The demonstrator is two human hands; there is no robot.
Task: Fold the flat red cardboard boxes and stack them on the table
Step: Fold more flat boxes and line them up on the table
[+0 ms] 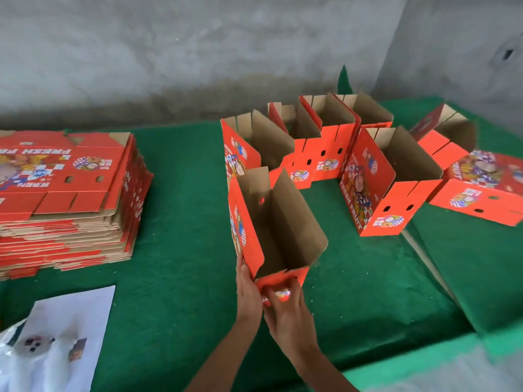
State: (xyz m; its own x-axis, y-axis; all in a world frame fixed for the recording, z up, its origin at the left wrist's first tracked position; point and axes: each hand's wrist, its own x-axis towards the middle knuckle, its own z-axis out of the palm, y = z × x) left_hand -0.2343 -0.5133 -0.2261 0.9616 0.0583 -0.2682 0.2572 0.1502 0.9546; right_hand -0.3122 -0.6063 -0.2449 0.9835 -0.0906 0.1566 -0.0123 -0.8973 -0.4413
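Note:
A half-folded red box (pixel 271 222) stands open-topped in the middle of the green table (pixel 184 250), brown inside showing. My left hand (pixel 248 290) lies flat against its near left side. My right hand (pixel 285 309) grips the box's near bottom end, thumb over the red flap. A tall stack of flat red boxes (pixel 68 199) sits at the left. Several folded boxes (pixel 325 137) stand grouped at the back, one more (pixel 387 182) to the right, and another (pixel 481 188) lies on its side at the far right.
A white printed sheet (pixel 70 335) and a clear plastic bag (pixel 11 355) lie at the near left. A grey wall runs behind the table. The table's near edge (pixel 424 360) shows at the lower right, with a seam in the green cloth.

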